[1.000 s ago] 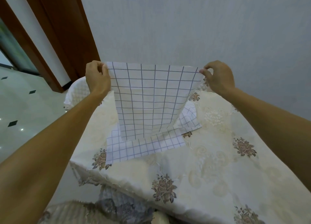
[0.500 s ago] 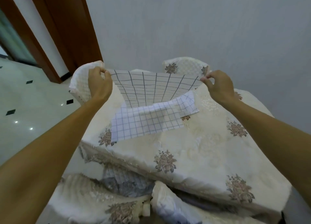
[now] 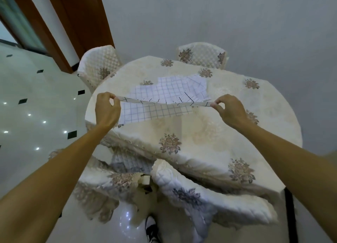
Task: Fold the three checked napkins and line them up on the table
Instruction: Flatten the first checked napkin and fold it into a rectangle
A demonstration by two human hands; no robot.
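Note:
I hold one white checked napkin [image 3: 164, 104] stretched nearly flat and edge-on above the table [image 3: 228, 129]. My left hand [image 3: 106, 111] pinches its left corner. My right hand [image 3: 230, 110] pinches its right corner. Under it, two more checked napkins lie spread on the floral cream tablecloth: one [image 3: 149, 113] near the left front edge, the other [image 3: 182, 87] farther back and partly overlapped. How much the held napkin is folded I cannot tell.
Two quilted cream chairs stand behind the table, one at the back left [image 3: 99, 65] and one at the back right [image 3: 202, 55]. Another chair [image 3: 191, 184] is tucked under the near edge. A glossy tiled floor [image 3: 27, 105] lies to the left and a grey wall behind.
The napkin I hold has dropped from hanging upright in front of me to nearly level, low over the table. The view has tipped downward, so the whole table now shows.

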